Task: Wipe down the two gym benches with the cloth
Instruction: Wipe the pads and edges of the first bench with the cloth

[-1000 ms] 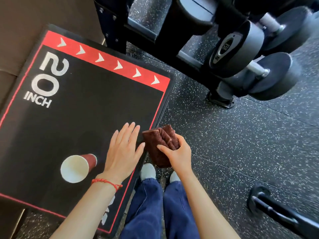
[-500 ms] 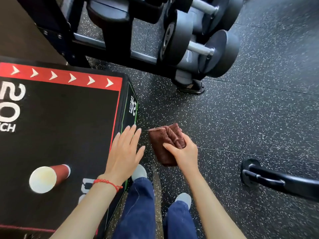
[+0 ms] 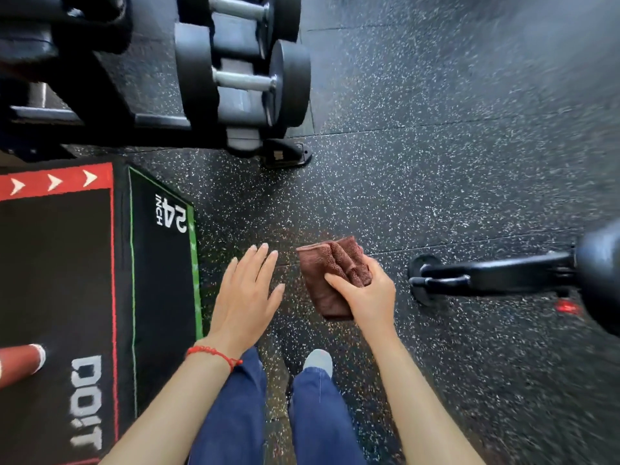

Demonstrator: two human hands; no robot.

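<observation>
Cloth (image 3: 330, 276) stays gripped in right hand (image 3: 367, 297); left hand (image 3: 245, 297), open and empty, has left the box (image 3: 67, 280), suggesting transit toward benches.

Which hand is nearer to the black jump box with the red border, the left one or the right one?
Left. The left hand hangs open just beside the box, at its green-edged side. The right hand is farther away over the floor, holding the brown cloth.
</observation>
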